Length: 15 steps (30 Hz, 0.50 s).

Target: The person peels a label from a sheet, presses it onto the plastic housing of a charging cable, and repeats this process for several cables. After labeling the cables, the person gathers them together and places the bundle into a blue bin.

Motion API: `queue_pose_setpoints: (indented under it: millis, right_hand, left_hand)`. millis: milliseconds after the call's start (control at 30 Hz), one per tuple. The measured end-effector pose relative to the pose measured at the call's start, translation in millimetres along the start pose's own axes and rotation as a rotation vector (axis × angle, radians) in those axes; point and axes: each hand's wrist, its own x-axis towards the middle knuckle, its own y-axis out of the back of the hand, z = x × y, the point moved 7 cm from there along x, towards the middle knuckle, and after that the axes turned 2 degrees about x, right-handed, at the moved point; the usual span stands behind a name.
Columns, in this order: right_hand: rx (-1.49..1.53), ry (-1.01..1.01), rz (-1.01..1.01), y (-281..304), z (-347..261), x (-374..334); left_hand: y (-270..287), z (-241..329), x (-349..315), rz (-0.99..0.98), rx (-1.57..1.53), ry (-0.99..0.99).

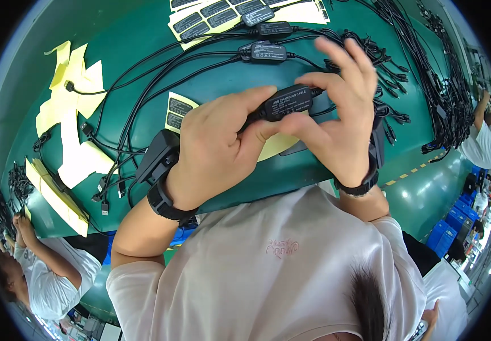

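Between my two hands is a black charging cable (288,103), held by the flat box on its cord, with a printed label facing up. My left hand (222,133) pinches the box's left end between thumb and fingers. At its right end, the thumb and index finger of my right hand (342,108) press on the box while the other fingers stick up. Just left of my left hand lies a small yellow piece of label sheet (177,112) with black labels. Another yellow sheet (275,146) shows partly beneath my hands.
Labelled cables (269,53) lie beyond my hands, near label sheets (211,20). Peeled yellow backing paper (70,113) and a folded yellow stack (55,196) are on the left of the green table (137,62). Bundled black cables (447,108) fill the right side. Co-workers sit left and right.
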Motion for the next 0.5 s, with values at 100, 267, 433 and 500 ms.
queue_pose_setpoints:
  millis: [100,267,433,500]
  right_hand:
    - [0.196,-0.058,-0.068,-8.8,5.0,-3.8]
    - [0.215,-0.038,-0.104,-12.9,4.2,-4.7]
    - [0.318,-0.070,-0.020,-15.6,5.3,-5.6]
    - [0.343,-0.087,0.002,-15.9,5.8,-5.8]
  left_hand:
    - [1.0,2.5,1.7,-0.042,-0.031,0.050]
    - [-4.4,-15.9,-2.9,-0.091,-0.313,0.349]
    - [-2.7,-11.7,-3.1,-0.093,-0.373,0.389]
    - [-0.4,-10.0,-2.4,-0.084,-0.312,0.329]
